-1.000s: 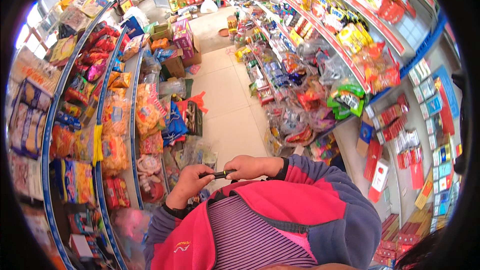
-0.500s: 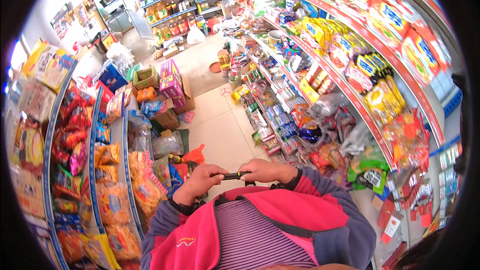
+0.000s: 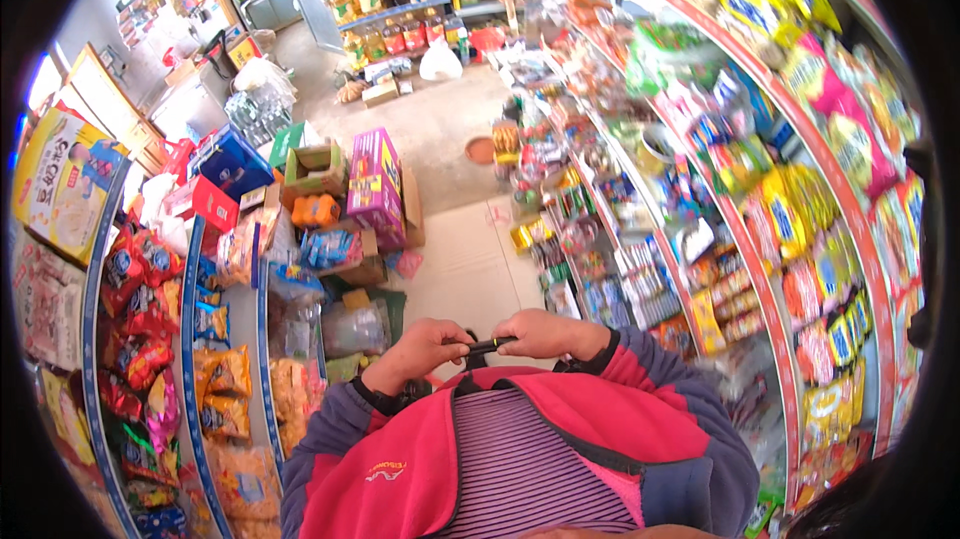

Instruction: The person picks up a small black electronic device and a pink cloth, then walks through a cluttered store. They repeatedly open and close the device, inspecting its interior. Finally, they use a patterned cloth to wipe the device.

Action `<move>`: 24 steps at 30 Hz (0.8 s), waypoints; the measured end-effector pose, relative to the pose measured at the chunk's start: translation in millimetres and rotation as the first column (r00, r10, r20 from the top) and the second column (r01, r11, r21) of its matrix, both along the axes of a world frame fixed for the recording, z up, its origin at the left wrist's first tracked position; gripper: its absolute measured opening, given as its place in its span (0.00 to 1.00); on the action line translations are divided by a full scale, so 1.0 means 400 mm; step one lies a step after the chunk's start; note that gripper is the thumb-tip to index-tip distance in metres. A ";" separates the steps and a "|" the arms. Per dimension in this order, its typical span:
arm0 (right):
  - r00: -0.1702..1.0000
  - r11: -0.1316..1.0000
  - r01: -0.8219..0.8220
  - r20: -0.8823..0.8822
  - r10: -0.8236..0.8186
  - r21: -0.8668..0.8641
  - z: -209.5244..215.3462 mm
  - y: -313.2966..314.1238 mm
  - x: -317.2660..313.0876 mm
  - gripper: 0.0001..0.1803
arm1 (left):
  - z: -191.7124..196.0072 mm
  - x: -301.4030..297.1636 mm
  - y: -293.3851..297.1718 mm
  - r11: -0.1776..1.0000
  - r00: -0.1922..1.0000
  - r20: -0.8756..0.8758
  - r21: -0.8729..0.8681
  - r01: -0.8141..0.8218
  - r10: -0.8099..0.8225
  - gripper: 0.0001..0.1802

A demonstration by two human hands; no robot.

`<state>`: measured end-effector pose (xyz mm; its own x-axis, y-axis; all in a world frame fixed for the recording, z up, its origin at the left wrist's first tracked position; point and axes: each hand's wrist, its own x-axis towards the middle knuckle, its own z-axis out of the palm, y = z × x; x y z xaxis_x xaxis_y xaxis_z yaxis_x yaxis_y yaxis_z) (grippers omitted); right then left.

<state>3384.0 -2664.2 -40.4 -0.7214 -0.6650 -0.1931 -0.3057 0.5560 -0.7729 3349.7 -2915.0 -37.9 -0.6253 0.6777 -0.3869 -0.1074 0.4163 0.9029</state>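
Note:
In front of my chest, both hands pinch a short black pen-like stick (image 3: pixel 487 346), held level. My left hand (image 3: pixel 428 347) is closed on one end, my right hand (image 3: pixel 540 333) on the other. A light yellowish spot shows on the stick by the right fingertips; its exact kind is too small to make out. Just below the hands is my open pink and grey jacket (image 3: pixel 390 464) over a striped shirt (image 3: pixel 520 464). Dark cuffs show at both wrists.
Shelves with bagged snacks (image 3: pixel 225 379) line the left side. On the right, red-edged shelves (image 3: pixel 770 309) carry packets. A purple carton (image 3: pixel 375 189) and an open green box (image 3: pixel 315 169) stand on the left of the tiled floor (image 3: pixel 465 269). Bottles (image 3: pixel 400 34) fill the far shelves.
The view has moved forward and turned somewhat left, so the cartons and far shelves appear farther right. Both hands still hold the stick between them.

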 end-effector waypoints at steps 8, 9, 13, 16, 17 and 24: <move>0.995 0.996 0.088 0.049 -0.088 -0.001 0.059 0.032 -0.514 0.15 | 0.047 -0.559 0.055 0.994 0.985 -0.132 -0.016 0.112 -0.113 0.05; 0.993 0.994 0.105 0.062 -0.105 -0.003 0.055 0.040 -0.572 0.15 | 0.045 -0.620 0.071 0.994 0.985 -0.136 -0.020 0.103 -0.105 0.09; 0.976 0.977 0.178 0.148 -0.160 -0.118 0.033 0.064 -0.791 0.17 | 0.023 -0.839 0.141 0.995 0.889 -0.446 -0.058 0.087 -0.104 0.19; 0.983 0.980 0.159 0.113 -0.146 -0.116 0.027 0.115 -0.990 0.16 | 0.022 -1.036 0.184 0.996 0.926 -0.366 -0.060 0.072 -0.089 0.21; 0.986 0.980 0.152 0.094 -0.140 -0.125 0.025 0.138 -1.061 0.16 | 0.024 -1.106 0.199 0.996 0.947 -0.312 -0.067 0.064 -0.081 0.16; 0.998 0.988 0.050 0.054 -0.042 -0.146 0.084 0.282 -1.534 0.15 | 0.108 -1.547 0.265 0.995 0.990 -0.109 0.034 0.091 -0.087 0.07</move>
<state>2770.2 -2551.6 -7.0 -0.7437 -0.6551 -0.1329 -0.2404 0.4477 -0.8613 2731.0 -2809.1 5.2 -0.5985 0.7457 -0.2928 0.0268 0.3839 0.9230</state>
